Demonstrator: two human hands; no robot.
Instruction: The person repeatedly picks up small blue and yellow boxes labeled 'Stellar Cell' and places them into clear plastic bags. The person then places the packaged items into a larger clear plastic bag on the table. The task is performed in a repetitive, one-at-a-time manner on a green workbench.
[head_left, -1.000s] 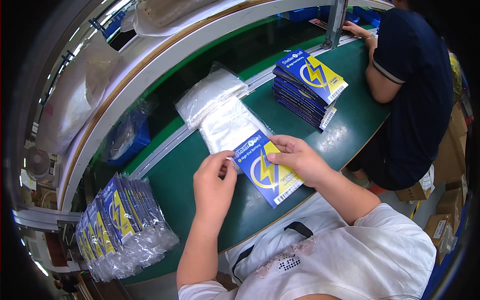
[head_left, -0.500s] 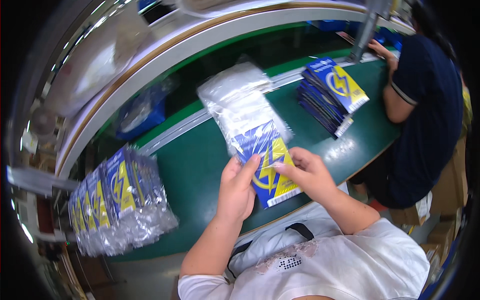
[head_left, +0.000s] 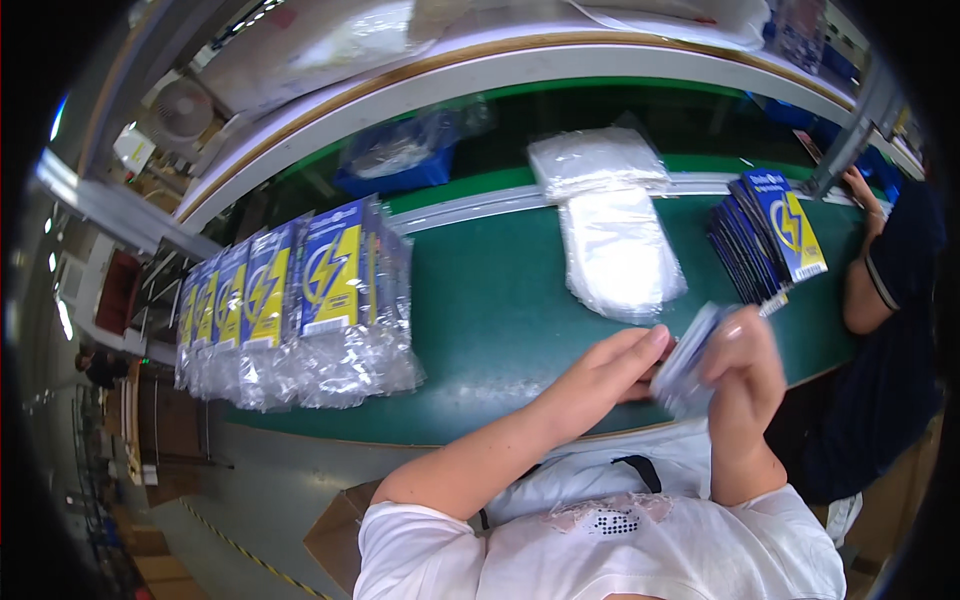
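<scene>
A blue-and-yellow flat packet in a clear plastic bag (head_left: 688,362) is seen edge-on and smeared by motion just in front of me. My right hand (head_left: 745,358) is closed round its right side, blurred. At its left edge is my left hand (head_left: 622,368), thumb up and fingers curled against it, partly hidden. Beyond my hands lies a pile of clear plastic bags (head_left: 615,250). To the right, a fanned stack of unbagged blue-and-yellow packets (head_left: 785,230) rests on the table. Rows of bagged packets (head_left: 330,270) stand upright at the left.
The green table (head_left: 480,330) curves ahead of me, with a metal rail (head_left: 470,208) along its back. Behind the rail is a blue bin (head_left: 400,172); above runs a shelf (head_left: 480,75). A co-worker (head_left: 895,330) sits close on the right. A cardboard box (head_left: 340,530) stands below the table.
My view has swung left. Both hands have moved from the bag pile towards the near right with the packet, which has turned from face-up to edge-on.
</scene>
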